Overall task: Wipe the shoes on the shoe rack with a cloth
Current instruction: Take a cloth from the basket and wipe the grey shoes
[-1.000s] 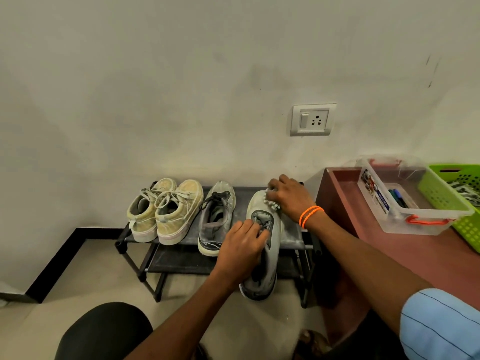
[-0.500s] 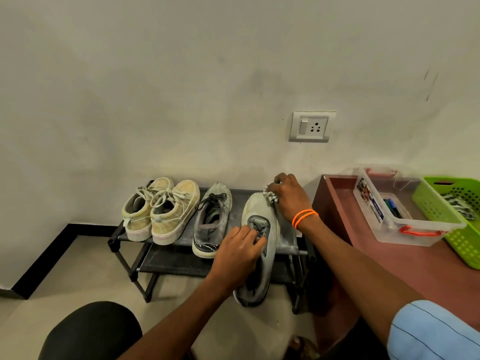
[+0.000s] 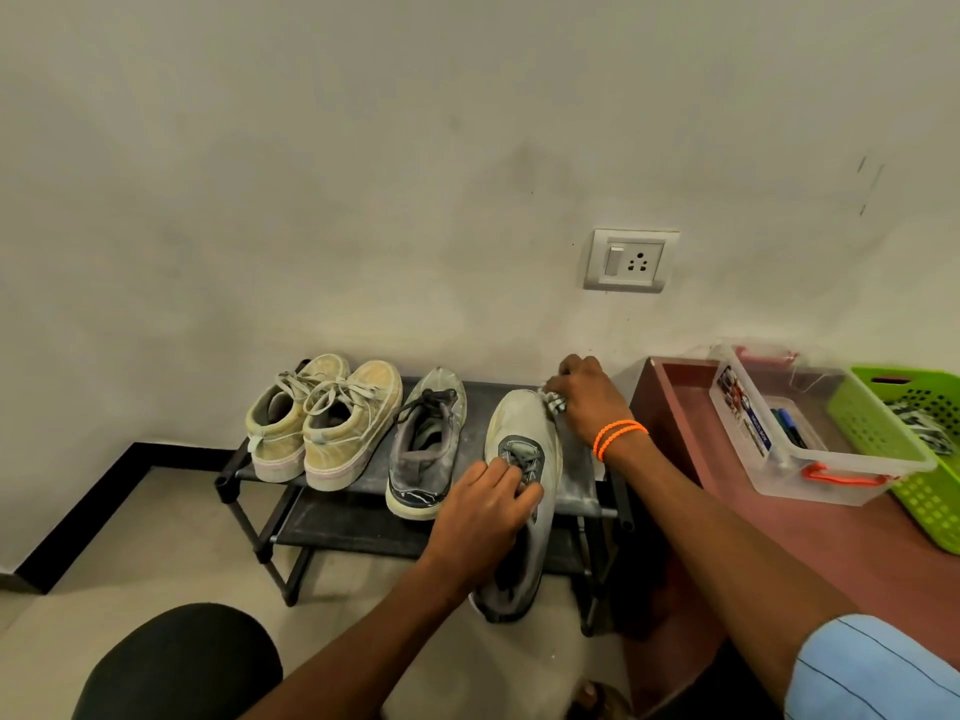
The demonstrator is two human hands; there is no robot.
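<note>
A low black shoe rack [image 3: 582,491] stands against the wall. On its top shelf sit a pair of yellowish sneakers [image 3: 324,420] at the left and a grey shoe [image 3: 427,441] beside them. A second grey shoe [image 3: 524,459] lies with its toe on the shelf and its heel sticking out over the rack's front edge. My left hand [image 3: 485,511] grips this shoe at the laces. My right hand [image 3: 587,394] holds a small bunched cloth [image 3: 553,400] against the shoe's toe.
A reddish-brown table [image 3: 810,553] stands right of the rack, carrying a clear plastic box [image 3: 810,459] with an orange latch and a green basket [image 3: 914,449]. A wall socket [image 3: 629,260] sits above. My dark knee [image 3: 176,662] is at the bottom left.
My right hand with the cloth has moved a little further up around the shoe's toe. My left hand keeps its grip at the laces.
</note>
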